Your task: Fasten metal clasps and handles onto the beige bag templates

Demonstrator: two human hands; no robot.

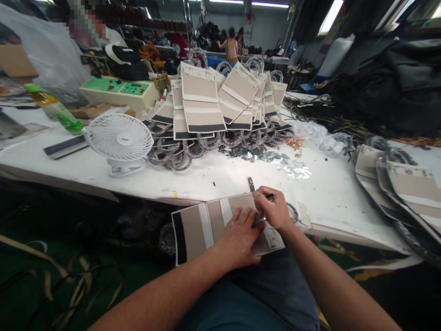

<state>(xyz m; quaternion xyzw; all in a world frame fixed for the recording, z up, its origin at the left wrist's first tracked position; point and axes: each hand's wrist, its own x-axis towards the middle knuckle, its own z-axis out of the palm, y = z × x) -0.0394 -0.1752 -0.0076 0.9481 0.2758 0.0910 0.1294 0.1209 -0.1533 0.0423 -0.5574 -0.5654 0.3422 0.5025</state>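
Beige panel [196, 230]: lies across the person's lap at the near edge of the bench [220, 179], with a dark stripe at its left end.
Left hand [239, 239]: fingers released and laid flat, pressing on the panel's right half.
Right hand [272, 209]: fingers grasping a small dark tool [269, 196], just beside the left hand, over the panel's far edge.
Bench top: white fan [119, 140] at left, heap of similar panels [203, 105] behind, another stack [406, 184] at right.

- Ceiling tube lights [270, 4] lit the far room brightly.
- The white tabletop [220, 177] glared slightly.
- Near floor was dim.
- Edges bowed and blurred from wide-angle distortion.
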